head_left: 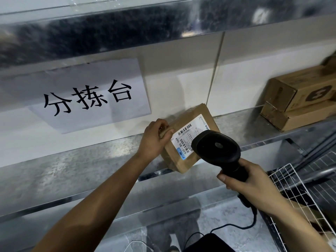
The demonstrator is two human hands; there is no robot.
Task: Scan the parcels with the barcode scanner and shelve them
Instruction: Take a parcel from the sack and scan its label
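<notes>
Head view: the left hand [154, 139] is gripping the brown parcel [189, 137] at frame centre, tilting it on the metal shelf [72, 166]. The right hand [254, 182] is clenching the barcode scanner [218, 148], aiming it at the label [189, 136]. Scanning looks underway; shelving not yet done. Two boxes [298, 99] are lying at right. A wire basket [283, 175] is sitting at lower right, contents unclear.

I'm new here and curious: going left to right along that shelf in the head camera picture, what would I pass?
Paper sign → left hand → brown parcel, which that hand grips → black barcode scanner, held by the right hand → stacked cardboard boxes.
</notes>
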